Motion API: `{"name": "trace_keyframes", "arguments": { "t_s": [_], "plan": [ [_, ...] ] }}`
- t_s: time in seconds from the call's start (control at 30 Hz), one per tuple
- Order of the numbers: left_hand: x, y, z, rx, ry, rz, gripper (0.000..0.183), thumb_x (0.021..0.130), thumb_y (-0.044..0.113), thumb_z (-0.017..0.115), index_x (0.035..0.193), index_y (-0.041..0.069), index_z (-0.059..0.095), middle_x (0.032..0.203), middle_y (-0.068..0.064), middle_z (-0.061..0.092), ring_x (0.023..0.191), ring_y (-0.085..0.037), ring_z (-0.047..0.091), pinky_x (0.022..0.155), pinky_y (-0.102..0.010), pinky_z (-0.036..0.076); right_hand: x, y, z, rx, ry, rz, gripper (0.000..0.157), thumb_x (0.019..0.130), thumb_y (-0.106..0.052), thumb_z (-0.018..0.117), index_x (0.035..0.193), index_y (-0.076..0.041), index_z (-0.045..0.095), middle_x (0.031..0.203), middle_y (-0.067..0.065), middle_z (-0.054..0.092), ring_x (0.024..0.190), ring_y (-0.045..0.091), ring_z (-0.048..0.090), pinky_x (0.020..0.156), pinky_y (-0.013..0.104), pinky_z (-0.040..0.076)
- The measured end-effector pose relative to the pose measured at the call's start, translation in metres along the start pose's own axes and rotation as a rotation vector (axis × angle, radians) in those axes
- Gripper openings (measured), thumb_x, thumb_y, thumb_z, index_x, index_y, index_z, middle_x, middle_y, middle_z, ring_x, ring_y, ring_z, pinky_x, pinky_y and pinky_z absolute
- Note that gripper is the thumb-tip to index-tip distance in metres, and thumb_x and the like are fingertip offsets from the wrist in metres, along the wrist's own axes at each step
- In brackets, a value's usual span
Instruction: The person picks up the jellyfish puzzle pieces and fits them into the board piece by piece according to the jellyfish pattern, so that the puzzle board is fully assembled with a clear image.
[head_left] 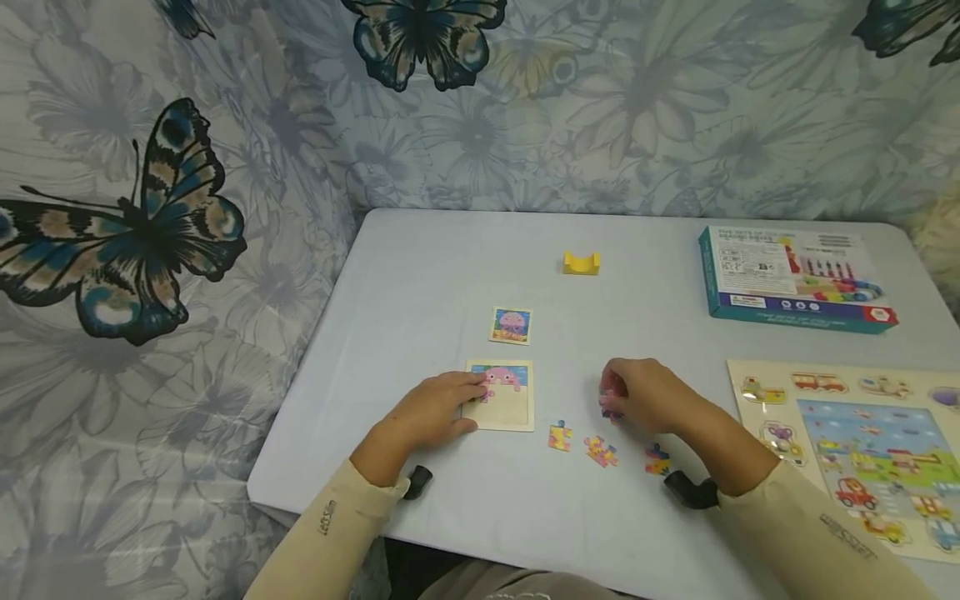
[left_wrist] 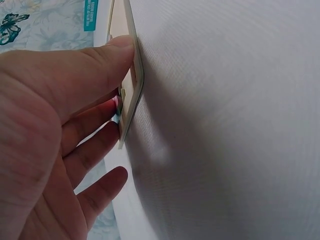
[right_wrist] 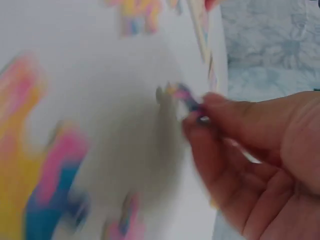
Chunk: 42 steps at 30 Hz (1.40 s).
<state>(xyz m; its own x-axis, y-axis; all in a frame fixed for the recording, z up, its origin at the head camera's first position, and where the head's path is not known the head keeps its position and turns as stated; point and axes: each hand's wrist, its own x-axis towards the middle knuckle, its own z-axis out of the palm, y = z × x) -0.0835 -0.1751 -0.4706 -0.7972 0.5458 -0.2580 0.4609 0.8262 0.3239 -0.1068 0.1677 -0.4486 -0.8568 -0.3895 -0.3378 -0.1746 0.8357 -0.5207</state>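
Note:
My left hand [head_left: 431, 408] rests on a small square puzzle tray [head_left: 517, 417], thumb at its lower left corner and fingertips over its left side. In the left wrist view the thumb and fingers touch the edge of the tray, and the other fingers are spread. Pink pieces fill the upper part of the tray. To the right, my right hand [head_left: 645, 392] pinches a puzzle piece [right_wrist: 185, 97] between thumb and index finger, close over the table. Loose puzzle pieces [head_left: 559, 436] lie between the hands, and one more piece [head_left: 657, 459] lies by the right wrist.
A small picture card [head_left: 512, 325] lies behind the tray. Farther back stands a yellow curved block [head_left: 581, 264]. At the right are a toy box [head_left: 795, 279] and a large picture board [head_left: 765, 375]. The white table [head_left: 360, 333] meets patterned cloth walls.

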Motion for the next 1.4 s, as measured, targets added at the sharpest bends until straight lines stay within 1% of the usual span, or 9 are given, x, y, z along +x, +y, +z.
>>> {"name": "trace_keyframes", "arguments": {
  "t_s": [0.2,0.3,0.47,0.63,0.73,1.03,1.2,1.3,1.4],
  "plan": [
    [0.0,0.002,0.0,-0.006,-0.013,0.004,0.057,0.095,0.033,0.074,0.148,0.016,0.057,0.161,0.004,0.043,0.148,-0.02,0.04,0.121,-0.04,0.036,0.033,-0.033,0.012,0.252,-0.011,-0.006,0.018,0.091,-0.02,0.079,0.1,-0.011,0.067,0.089,0.003,0.063,0.08,0.018,0.058,0.069,0.027,0.052],
    [0.0,0.002,-0.001,0.005,-0.01,0.007,0.058,0.096,0.034,0.073,0.148,0.016,0.056,0.162,0.001,0.042,0.148,-0.021,0.041,0.12,-0.04,0.037,0.052,-0.052,0.027,0.291,-0.017,-0.067,0.015,0.09,-0.016,0.079,0.098,-0.011,0.067,0.088,0.003,0.063,0.077,0.016,0.059,0.066,0.025,0.052],
    [-0.001,-0.001,0.0,0.033,-0.016,0.02,0.059,0.098,0.035,0.07,0.151,0.014,0.053,0.162,0.0,0.041,0.148,-0.02,0.041,0.12,-0.039,0.037,0.079,-0.079,0.049,0.194,-0.013,-0.168,0.009,0.092,-0.015,0.076,0.095,-0.012,0.068,0.08,0.0,0.06,0.072,0.014,0.055,0.062,0.025,0.047],
    [-0.003,-0.003,0.0,-0.004,-0.003,0.025,0.057,0.099,0.033,0.069,0.15,0.015,0.052,0.16,0.001,0.045,0.148,-0.019,0.042,0.12,-0.039,0.038,0.09,-0.094,0.055,0.06,0.005,-0.211,0.01,0.091,-0.017,0.077,0.096,-0.01,0.071,0.079,0.0,0.058,0.073,0.014,0.053,0.066,0.028,0.045],
    [-0.004,-0.005,0.0,-0.006,0.006,0.044,0.055,0.098,0.032,0.07,0.148,0.017,0.054,0.158,0.0,0.047,0.147,-0.02,0.044,0.119,-0.04,0.039,0.093,-0.097,0.054,0.044,-0.014,-0.208,0.015,0.089,-0.017,0.08,0.099,-0.009,0.07,0.081,0.0,0.058,0.075,0.015,0.053,0.067,0.028,0.046],
    [-0.006,-0.004,-0.001,0.086,0.034,0.101,0.049,0.097,0.034,0.07,0.143,0.019,0.062,0.157,-0.004,0.048,0.143,-0.023,0.049,0.115,-0.041,0.044,0.1,-0.094,0.048,0.061,-0.084,-0.167,0.027,0.086,-0.02,0.083,0.104,-0.011,0.066,0.084,0.002,0.058,0.074,0.016,0.054,0.065,0.027,0.045],
    [-0.006,-0.001,-0.002,0.123,0.03,0.108,0.05,0.098,0.033,0.069,0.145,0.017,0.06,0.156,-0.006,0.048,0.142,-0.023,0.05,0.114,-0.04,0.045,0.104,-0.095,0.047,0.056,-0.07,-0.131,0.032,0.082,-0.022,0.087,0.102,-0.011,0.065,0.082,0.002,0.059,0.071,0.016,0.055,0.062,0.027,0.045],
    [-0.007,0.0,-0.003,0.138,0.027,0.104,0.049,0.098,0.032,0.069,0.145,0.021,0.06,0.156,-0.005,0.049,0.141,-0.023,0.05,0.113,-0.04,0.045,0.104,-0.097,0.047,0.049,-0.069,-0.108,0.034,0.08,-0.023,0.089,0.101,-0.01,0.064,0.08,0.002,0.059,0.071,0.016,0.055,0.061,0.027,0.045],
    [-0.007,0.0,-0.003,0.148,0.031,0.102,0.047,0.098,0.032,0.07,0.143,0.023,0.062,0.155,-0.005,0.05,0.14,-0.024,0.052,0.112,-0.042,0.046,0.102,-0.096,0.048,0.047,-0.072,-0.117,0.033,0.082,-0.024,0.088,0.101,-0.011,0.064,0.08,0.001,0.059,0.07,0.016,0.055,0.061,0.026,0.045]
  ]
}}
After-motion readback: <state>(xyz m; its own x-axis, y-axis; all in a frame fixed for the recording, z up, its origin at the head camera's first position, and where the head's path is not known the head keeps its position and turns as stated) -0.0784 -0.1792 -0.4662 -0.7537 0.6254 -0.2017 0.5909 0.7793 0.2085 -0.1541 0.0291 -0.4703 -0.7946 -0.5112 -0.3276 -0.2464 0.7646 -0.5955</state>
